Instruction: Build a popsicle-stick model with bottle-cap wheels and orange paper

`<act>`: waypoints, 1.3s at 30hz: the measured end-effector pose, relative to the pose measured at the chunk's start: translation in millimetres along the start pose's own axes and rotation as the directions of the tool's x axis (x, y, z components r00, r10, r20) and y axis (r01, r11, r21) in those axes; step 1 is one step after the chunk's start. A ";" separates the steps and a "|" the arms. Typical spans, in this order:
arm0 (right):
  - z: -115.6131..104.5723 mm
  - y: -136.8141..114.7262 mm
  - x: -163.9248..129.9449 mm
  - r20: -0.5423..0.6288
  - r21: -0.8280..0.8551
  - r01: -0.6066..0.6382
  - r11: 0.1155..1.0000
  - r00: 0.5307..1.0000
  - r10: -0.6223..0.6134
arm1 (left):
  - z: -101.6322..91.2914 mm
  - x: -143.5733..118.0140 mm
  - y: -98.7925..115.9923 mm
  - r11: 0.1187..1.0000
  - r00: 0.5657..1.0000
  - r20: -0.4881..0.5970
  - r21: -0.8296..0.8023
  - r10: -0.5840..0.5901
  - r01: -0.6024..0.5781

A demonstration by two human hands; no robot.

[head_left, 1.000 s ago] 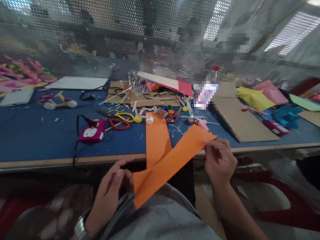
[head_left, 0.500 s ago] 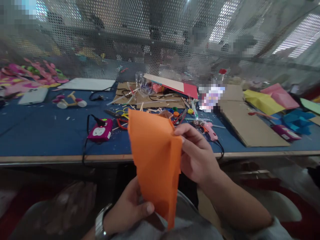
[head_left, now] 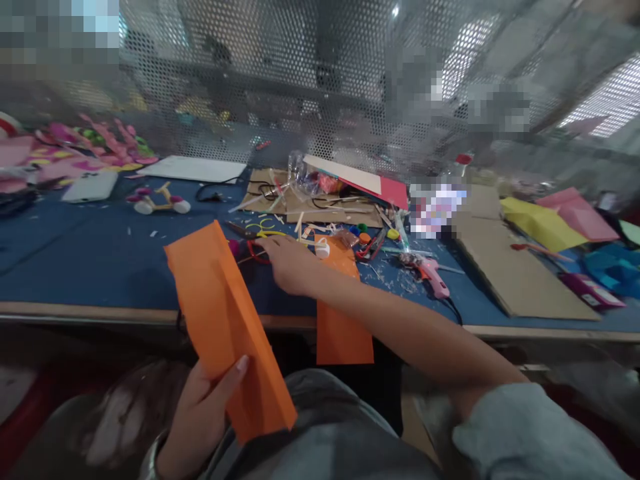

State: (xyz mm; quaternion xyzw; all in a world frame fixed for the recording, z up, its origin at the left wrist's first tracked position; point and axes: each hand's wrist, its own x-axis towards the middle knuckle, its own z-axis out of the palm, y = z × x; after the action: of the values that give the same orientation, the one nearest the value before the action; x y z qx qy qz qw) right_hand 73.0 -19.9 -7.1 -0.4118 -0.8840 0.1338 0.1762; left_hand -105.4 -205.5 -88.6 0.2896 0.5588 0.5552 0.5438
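Observation:
My left hand (head_left: 207,400) grips a folded orange sheet of paper (head_left: 215,300), thumb on its front face, held tilted before the table edge. A raised fold runs along the sheet's right side. Stretched across the table, my right hand (head_left: 293,263) has its fingers bent down at a pair of scissors with a red handle loop (head_left: 257,253); the fingertips are partly hidden. Dark blades with a yellow handle (head_left: 270,233) lie right beside them. Under my right forearm, a second orange piece of paper (head_left: 345,333) hangs over the table edge.
A pink glue gun (head_left: 435,277) lies right of centre, with a cardboard sheet (head_left: 530,267) farther right. Coloured caps, sticks and scraps litter the middle. A small wheeled wooden model (head_left: 160,199) stands at left. A perforated metal screen (head_left: 280,87) closes off the back.
My right hand has let go of the folded orange paper and reached left to the scissors. My left hand has carried the paper leftward. A second orange piece now shows at the table edge.

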 end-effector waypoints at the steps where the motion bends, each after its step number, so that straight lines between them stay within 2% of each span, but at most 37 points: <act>1: 3.7 -1.6 6.6 0.009 -0.053 -0.024 0.998 1.000 0.025 | 0.0 -0.2 1.7 0.999 1.000 -0.013 -0.027 -0.023 0.023; 6: 12.9 -5.1 34.1 0.027 -0.211 -0.152 0.966 0.987 0.161 | 9.3 -3.2 9.8 0.975 0.984 -0.067 -0.165 -0.164 0.151; 11: 10.3 -5.8 53.7 0.065 -0.186 -0.208 0.960 0.972 0.224 | 15.5 -1.8 12.2 0.978 0.986 -0.029 -0.136 -0.164 0.159; 15: 2.9 -17.4 46.5 0.053 -0.007 -0.202 0.979 0.978 0.202 | 16.8 -2.5 19.2 0.984 0.990 0.053 -0.116 -0.132 0.137; 17: -2.3 -23.5 34.7 0.047 0.150 -0.179 0.972 0.984 0.174 | 16.9 -4.3 23.6 0.982 0.990 0.082 -0.138 -0.116 0.126; 19: -7.5 -26.6 18.3 0.030 0.335 -0.154 0.929 0.988 0.153 | 16.2 -5.6 25.5 0.976 0.991 0.082 -0.182 -0.108 0.121; 22: -13.9 -24.0 -16.8 0.027 0.624 -0.176 0.761 0.978 0.205 | 13.9 -5.4 21.7 0.967 0.982 0.149 -0.208 -0.120 0.150; 25: -19.5 -15.6 -66.3 0.069 0.853 -0.209 0.478 0.954 0.293 | 14.9 -2.6 15.0 0.976 0.973 0.209 -0.168 -0.101 0.137; 28: -25.5 -6.6 -121.6 0.065 0.964 -0.161 0.213 0.914 0.400 | 26.0 2.2 15.4 0.993 0.960 0.275 -0.079 -0.061 0.086; 31: -30.8 1.3 -168.6 0.045 0.997 -0.072 0.032 0.850 0.524 | 52.6 11.9 28.1 1.000 0.917 0.399 0.006 -0.001 -0.002; 34: -32.8 7.5 -201.2 0.033 0.998 0.010 -0.067 0.791 0.611 | 92.6 29.6 47.7 0.969 0.818 0.563 0.113 0.119 -0.219; 37: -28.7 10.5 -223.4 0.052 0.988 0.053 -0.148 0.777 0.627 | 132.0 51.2 61.2 0.945 0.794 0.589 0.151 0.149 -0.289; 39: -22.6 10.7 -234.7 0.063 0.975 0.089 -0.205 0.772 0.632 | 150.0 62.4 62.6 0.936 0.787 0.596 0.161 0.160 -0.312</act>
State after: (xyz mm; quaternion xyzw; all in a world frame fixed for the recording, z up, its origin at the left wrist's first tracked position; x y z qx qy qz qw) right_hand 230.4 -193.1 -38.0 -0.3480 -0.2760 0.6732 0.5913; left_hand 1.4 -88.3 -16.7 0.5776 0.3936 0.4307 0.5709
